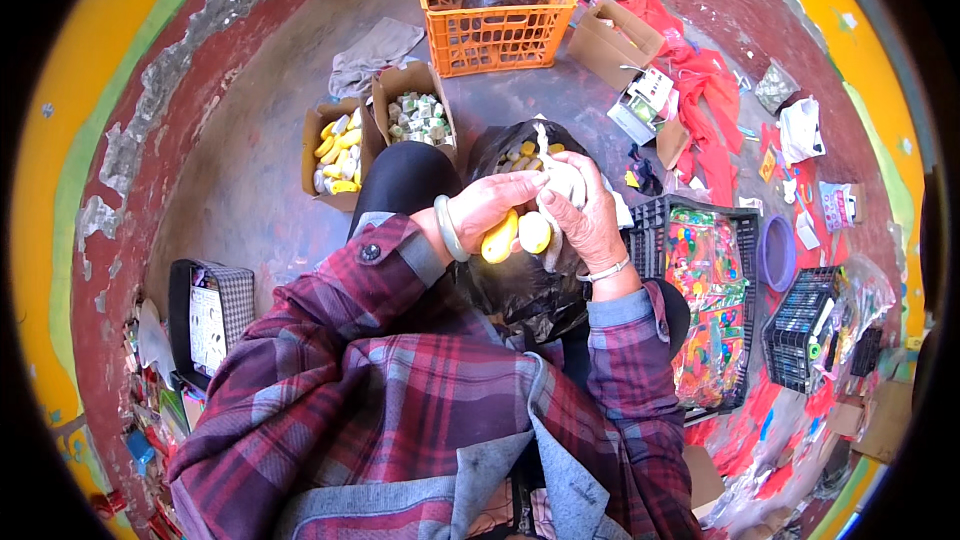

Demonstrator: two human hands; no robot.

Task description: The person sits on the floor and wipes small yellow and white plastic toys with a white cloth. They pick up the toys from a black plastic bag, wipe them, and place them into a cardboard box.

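- At frame centre, our left hand (pixel 490 202) closes on a yellow piece (pixel 499 238).
- Our right hand (pixel 585 212) grips another yellow piece (pixel 534 232), touching the first.
- Both sit over the black bag (pixel 520 285); bare floor (pixel 250 170) opens left.

A floor-level piecework spot: around the orange crate (pixel 495 15), open cardboard boxes (pixel 415 110) of small plastic parts sit on bare concrete floor (pixel 260 170).

yellow toy (pixel 499 238): glossy plastic | black bag (pixel 520 285): shiny film | crate (pixel 495 35): orange plastic lattice
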